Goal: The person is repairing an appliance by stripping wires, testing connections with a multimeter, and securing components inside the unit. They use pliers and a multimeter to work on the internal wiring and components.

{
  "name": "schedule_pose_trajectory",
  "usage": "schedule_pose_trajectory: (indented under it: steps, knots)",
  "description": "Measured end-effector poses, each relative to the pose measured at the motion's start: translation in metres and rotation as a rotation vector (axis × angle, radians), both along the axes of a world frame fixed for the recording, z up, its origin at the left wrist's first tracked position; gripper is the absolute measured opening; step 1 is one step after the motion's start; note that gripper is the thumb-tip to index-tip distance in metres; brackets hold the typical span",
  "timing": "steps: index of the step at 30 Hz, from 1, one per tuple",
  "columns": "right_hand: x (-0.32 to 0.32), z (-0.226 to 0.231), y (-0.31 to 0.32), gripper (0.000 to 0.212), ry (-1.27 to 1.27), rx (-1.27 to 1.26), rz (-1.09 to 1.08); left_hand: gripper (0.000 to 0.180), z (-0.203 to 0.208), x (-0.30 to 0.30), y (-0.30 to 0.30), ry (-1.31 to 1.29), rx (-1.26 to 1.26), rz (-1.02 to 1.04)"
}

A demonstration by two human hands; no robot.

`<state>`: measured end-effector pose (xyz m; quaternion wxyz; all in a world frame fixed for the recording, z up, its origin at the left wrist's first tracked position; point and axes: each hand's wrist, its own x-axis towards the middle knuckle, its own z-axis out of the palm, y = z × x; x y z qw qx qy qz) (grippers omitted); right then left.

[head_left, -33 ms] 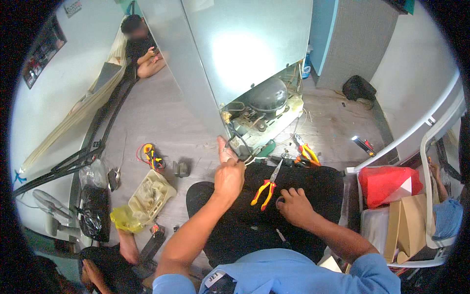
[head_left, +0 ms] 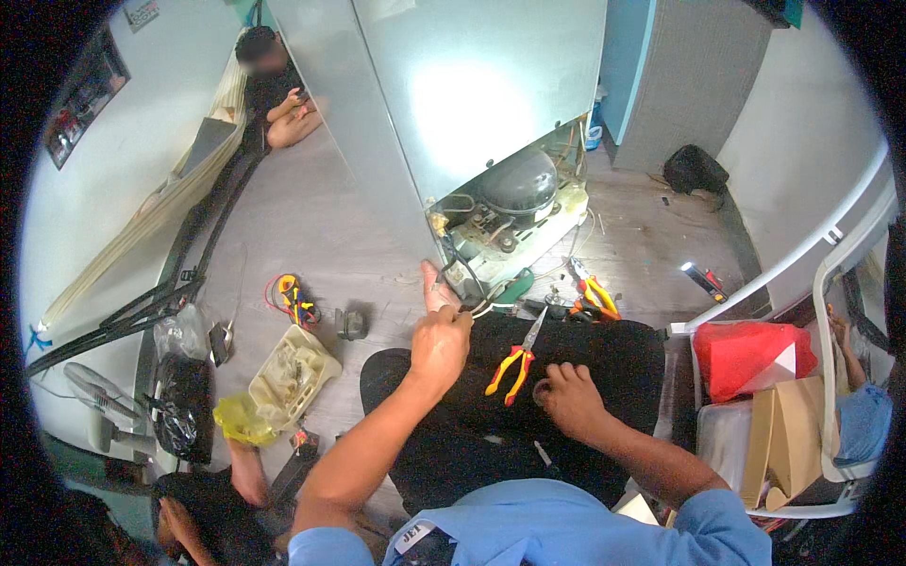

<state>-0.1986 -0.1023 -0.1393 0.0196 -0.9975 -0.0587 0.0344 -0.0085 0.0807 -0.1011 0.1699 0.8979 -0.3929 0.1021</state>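
My left hand (head_left: 441, 347) is closed, its thumb side at the end of a cable (head_left: 468, 269) that runs down from the back of a fridge (head_left: 396, 113). Pale wire ends (head_left: 483, 308) stick out beside the fist. A bare foot (head_left: 437, 288) lies just beyond it. Resting on my dark trouser leg, long-nose pliers (head_left: 516, 362) with red and yellow handles lie between my hands. My right hand (head_left: 574, 398) is curled over my lap, with a small round ring-like thing (head_left: 541, 392) at its fingers, partly hidden. A black compressor (head_left: 521, 184) sits in the fridge's open base.
More pliers (head_left: 596, 294) and a green-handled tool (head_left: 516, 286) lie near the fridge. At left are a yellow-black meter (head_left: 295, 300) and a cream tray (head_left: 326, 370). A white-framed bin (head_left: 684, 328) holds a red bag (head_left: 746, 358). A person (head_left: 274, 90) sits far left; another's arm (head_left: 247, 472) reaches in lower left.
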Motion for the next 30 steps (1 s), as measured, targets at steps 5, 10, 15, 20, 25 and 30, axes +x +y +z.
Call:
schedule_pose_trajectory:
  steps: [5,10,15,20,25,30]
  knots:
    - [0.010,-0.017,-0.006,0.036,0.058,0.030,-0.137,0.024,0.038,0.012,0.019,-0.316,0.209,-0.175]
    - [0.037,0.024,-0.028,0.044,0.038,0.608,-0.145,0.016,0.070,0.016,0.034,-0.434,0.474,-0.057]
    - [0.080,0.016,-0.021,0.052,-0.081,0.943,-0.167,0.010,0.069,0.026,0.056,-0.328,0.481,0.154]
    - [0.111,-0.004,0.011,0.078,0.099,1.339,-0.263,0.029,0.025,0.029,0.046,0.488,0.133,0.276]
    - [0.129,-0.025,-0.003,0.049,0.242,1.221,-0.336,0.027,-0.026,0.020,0.039,0.308,-0.245,0.127]
    - [0.116,-0.031,-0.010,0.046,0.121,1.206,-0.510,0.042,-0.029,0.084,0.072,0.230,-0.396,0.206]
